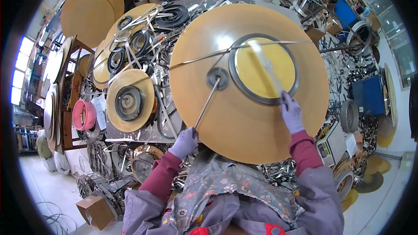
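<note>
Shows left grip [183, 142] closed around a slender metal rod [206, 104], with a small grey disc [217, 78] at the far end, over a large tan disc [244, 126] before the body [235, 180]. Also shows right grip [291, 113] closed on a blurred pale strip [266, 66], slanting across a yellow centre [284, 63].

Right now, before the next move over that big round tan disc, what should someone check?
1. Left hand in its pale purple glove has a grip on the thin silver metal rod: ok.
2. Rod's far end meets the small grey round disc: ok, as far as this view shows.
3. Right hand in its pale purple glove holds the pale, straight strip: ok, by its near end.
4. Strip touches the flat yellow circle: cannot tell, it is blurred.
5. Big round tan disc free of the long, narrow metal band: not ok, the band stretches across it.
</note>
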Available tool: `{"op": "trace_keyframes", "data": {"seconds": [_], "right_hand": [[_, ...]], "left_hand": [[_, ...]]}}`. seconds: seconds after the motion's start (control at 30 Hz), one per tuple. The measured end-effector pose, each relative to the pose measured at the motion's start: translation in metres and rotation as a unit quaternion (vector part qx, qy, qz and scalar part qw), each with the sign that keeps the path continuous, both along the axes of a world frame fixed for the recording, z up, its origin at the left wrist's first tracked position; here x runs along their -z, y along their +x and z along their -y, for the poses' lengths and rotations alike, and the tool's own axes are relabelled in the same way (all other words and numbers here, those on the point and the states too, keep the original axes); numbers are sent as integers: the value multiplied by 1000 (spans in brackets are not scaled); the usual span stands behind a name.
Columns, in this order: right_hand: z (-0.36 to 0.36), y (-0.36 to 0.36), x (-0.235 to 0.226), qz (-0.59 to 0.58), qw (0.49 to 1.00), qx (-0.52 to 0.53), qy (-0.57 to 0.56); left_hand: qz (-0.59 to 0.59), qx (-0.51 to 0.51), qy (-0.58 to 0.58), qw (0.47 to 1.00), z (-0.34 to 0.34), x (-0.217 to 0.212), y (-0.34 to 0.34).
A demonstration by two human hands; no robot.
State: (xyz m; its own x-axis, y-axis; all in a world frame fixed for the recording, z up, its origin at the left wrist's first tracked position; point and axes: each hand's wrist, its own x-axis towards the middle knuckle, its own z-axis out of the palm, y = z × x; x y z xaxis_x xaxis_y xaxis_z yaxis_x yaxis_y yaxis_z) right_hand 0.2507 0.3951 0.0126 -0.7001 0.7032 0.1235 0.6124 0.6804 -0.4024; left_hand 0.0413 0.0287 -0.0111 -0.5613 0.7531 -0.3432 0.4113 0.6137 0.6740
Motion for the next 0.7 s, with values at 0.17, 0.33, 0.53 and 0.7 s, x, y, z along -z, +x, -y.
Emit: {"op": "trace_keyframes", "data": {"seconds": [0.17,0.33,0.53,0.7], "right_hand": [[-42,73,28,-69,985,158,21],[-44,99,56,9,988,148,32],[-37,102,53,84,983,163,28],[-34,124,28,-75,975,209,1]], "left_hand": [[15,-10,-36,999,-13,-3,-4],[-5,4,0,1000,-8,2,-5],[61,25,8,998,8,-17,30],[56,29,33,997,7,-20,47]]}}
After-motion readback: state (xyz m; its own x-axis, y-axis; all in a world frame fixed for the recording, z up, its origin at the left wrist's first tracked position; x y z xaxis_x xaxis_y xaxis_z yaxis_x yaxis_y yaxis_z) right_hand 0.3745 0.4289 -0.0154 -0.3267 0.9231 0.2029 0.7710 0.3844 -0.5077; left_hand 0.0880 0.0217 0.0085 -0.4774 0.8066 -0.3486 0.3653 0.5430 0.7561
